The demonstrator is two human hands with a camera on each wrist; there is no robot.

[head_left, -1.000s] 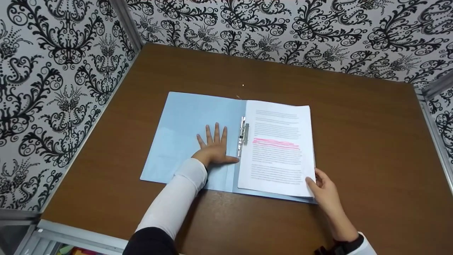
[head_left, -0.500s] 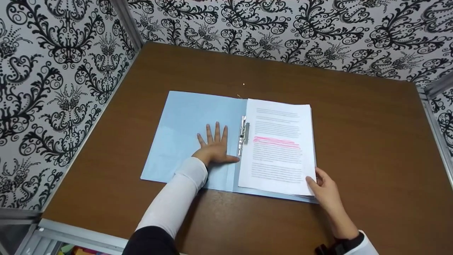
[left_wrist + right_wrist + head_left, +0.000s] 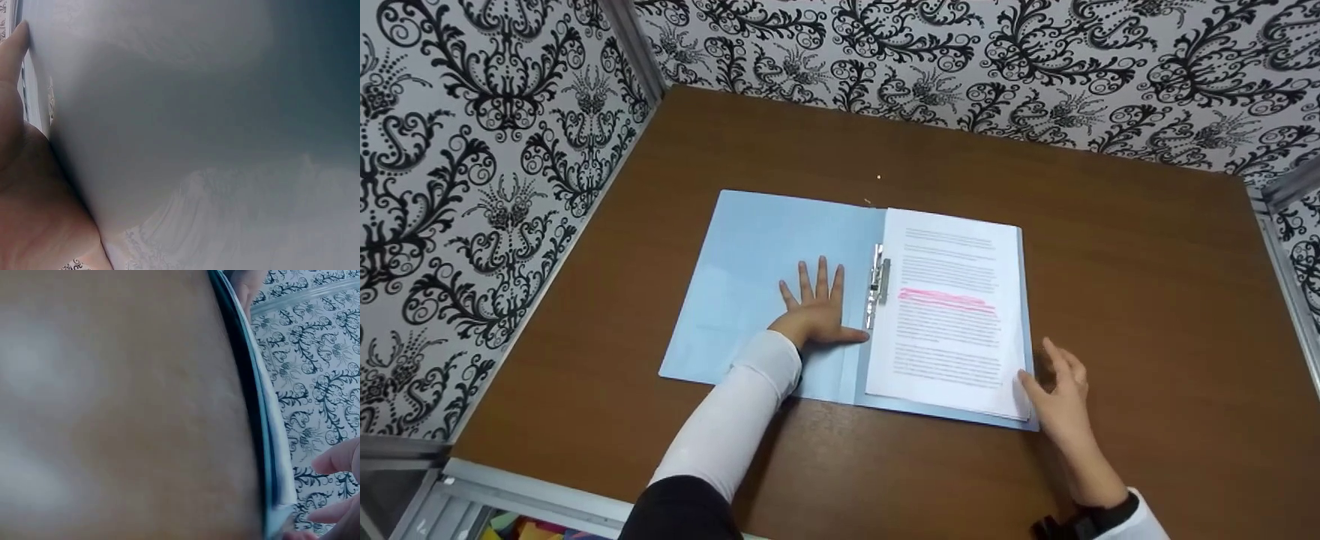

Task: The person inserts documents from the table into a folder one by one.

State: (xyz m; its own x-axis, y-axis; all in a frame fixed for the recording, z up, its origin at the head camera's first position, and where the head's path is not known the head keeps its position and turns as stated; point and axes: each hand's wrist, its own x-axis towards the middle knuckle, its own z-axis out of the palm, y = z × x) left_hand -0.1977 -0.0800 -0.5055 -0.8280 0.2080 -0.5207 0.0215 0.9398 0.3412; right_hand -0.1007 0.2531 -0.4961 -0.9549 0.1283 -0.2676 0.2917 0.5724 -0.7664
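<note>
A light blue ring binder [image 3: 769,232] lies spread on the brown table, its metal clip [image 3: 875,285] along the spine. On its right cover sits a stack of printed paper [image 3: 949,352], the top sheet marked with pink highlighter lines. With fingers spread, my left hand [image 3: 815,319] rests on the left cover, thumb pointing at the clip. In the left wrist view that hand [image 3: 34,191] lies against the cover's glossy surface. Beside the stack's lower right corner is my right hand [image 3: 1061,397], its fingers apart and holding nothing; whether the thumb tip touches the paper is unclear.
The brown table [image 3: 1147,300] meets black-and-white patterned walls [image 3: 922,67] at the back and sides. A pale metal frame [image 3: 532,491] runs along the lower left, with colourful items [image 3: 536,529] partly seen below it. Tiny specks lie behind the binder.
My right hand has let go of the paper stack's edge, its fingers moving away to the right. The stack now lies flatter, with the blue cover edge showing beside it. My left hand stays put.
</note>
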